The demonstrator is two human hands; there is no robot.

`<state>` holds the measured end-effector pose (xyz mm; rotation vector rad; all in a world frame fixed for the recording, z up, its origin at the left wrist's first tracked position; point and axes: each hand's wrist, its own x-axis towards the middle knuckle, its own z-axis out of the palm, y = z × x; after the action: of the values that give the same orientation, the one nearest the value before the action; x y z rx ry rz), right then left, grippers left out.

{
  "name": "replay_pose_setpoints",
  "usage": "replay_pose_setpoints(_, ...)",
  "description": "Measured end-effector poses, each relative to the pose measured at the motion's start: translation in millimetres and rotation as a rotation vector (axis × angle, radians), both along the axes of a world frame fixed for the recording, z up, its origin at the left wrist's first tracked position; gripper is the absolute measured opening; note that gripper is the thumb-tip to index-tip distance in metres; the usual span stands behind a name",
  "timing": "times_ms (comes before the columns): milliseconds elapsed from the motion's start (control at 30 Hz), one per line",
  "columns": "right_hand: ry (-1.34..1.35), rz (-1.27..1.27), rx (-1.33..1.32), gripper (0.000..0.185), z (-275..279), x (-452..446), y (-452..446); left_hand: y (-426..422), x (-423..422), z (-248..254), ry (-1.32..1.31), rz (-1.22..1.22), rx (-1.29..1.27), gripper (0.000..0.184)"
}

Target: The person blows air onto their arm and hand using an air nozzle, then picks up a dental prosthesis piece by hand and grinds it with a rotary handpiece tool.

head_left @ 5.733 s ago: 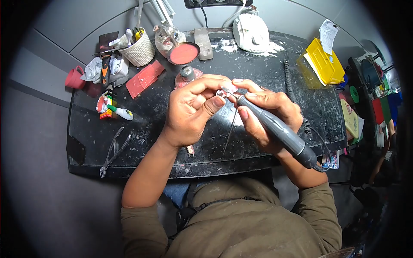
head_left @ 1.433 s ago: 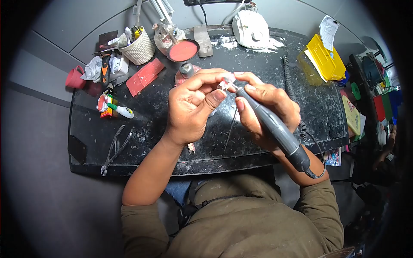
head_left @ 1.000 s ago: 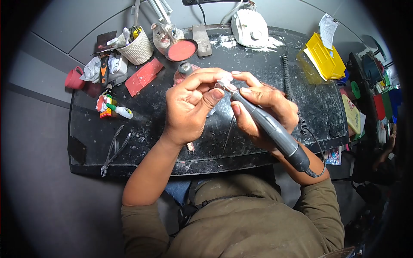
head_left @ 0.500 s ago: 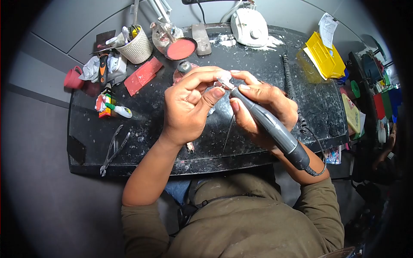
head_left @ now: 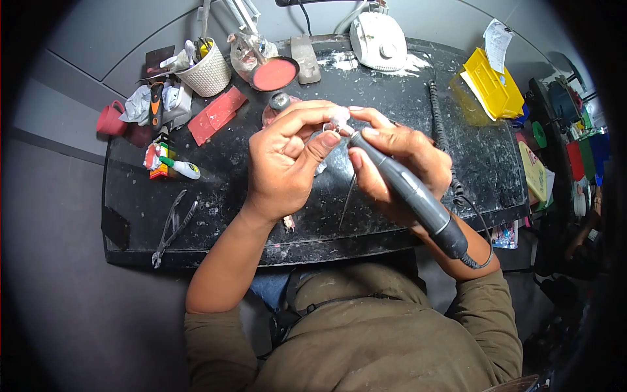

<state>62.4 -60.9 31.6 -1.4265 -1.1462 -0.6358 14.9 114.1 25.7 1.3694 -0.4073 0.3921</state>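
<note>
Between its thumb and fingertips, my left hand (head_left: 282,168) pinches a small pale pink, partly see-through piece (head_left: 339,118) with a thin wire loop, resembling a partial denture. Fingers cover much of it, so its full shape is hidden. My right hand (head_left: 418,155) is closed around a grey rotary handpiece (head_left: 410,188) in a pen-like grip. The handpiece's nose points up and left at the piece; whether its bit touches cannot be made out. From its rear end runs a dark coiled cord (head_left: 439,124).
Pliers (head_left: 172,228) lie at the dusty black table's (head_left: 228,238) left front. Behind them are a green-capped bottle (head_left: 188,170), red sheets (head_left: 217,117), a white basket of tools (head_left: 208,72) and a dish of pink material (head_left: 275,74). A white control unit (head_left: 379,42) and yellow tray (head_left: 496,85) stand farther back.
The pink piece has turned slightly in my left fingertips. The handpiece has tilted a little, its rear end shifting slightly left. Both hands stay in nearly the same place.
</note>
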Motion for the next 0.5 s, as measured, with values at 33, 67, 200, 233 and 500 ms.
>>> replay_pose_setpoints(33, 0.043, 0.015, 0.005, 0.019, -2.5, 2.0, -1.5, -1.1, -1.5, 2.2, 0.02, 0.002, -0.004, 0.021)
replay_pose_setpoints(67, 0.084, 0.031, 0.01, 0.019, -3.0, 3.1, -2.1, -1.7, -2.1, 3.5, 0.038, 0.005, -0.007, 0.021)
replay_pose_setpoints(200, 0.024, 0.039, 0.0, 0.02, 0.4, 0.8, -2.3, 0.4, -0.9, -0.1, 0.027, 0.011, 0.015, 0.02)
replay_pose_setpoints(233, 0.051, 0.029, 0.005, 0.021, -1.8, 3.1, -1.7, -0.6, -1.7, 1.7, 0.032, 0.012, 0.009, 0.02)
replay_pose_setpoints(500, 0.079, 0.001, -0.006, 0.023, -2.2, 0.2, -3.3, 0.2, -1.8, 2.0, 0.038, 0.01, 0.018, 0.02)
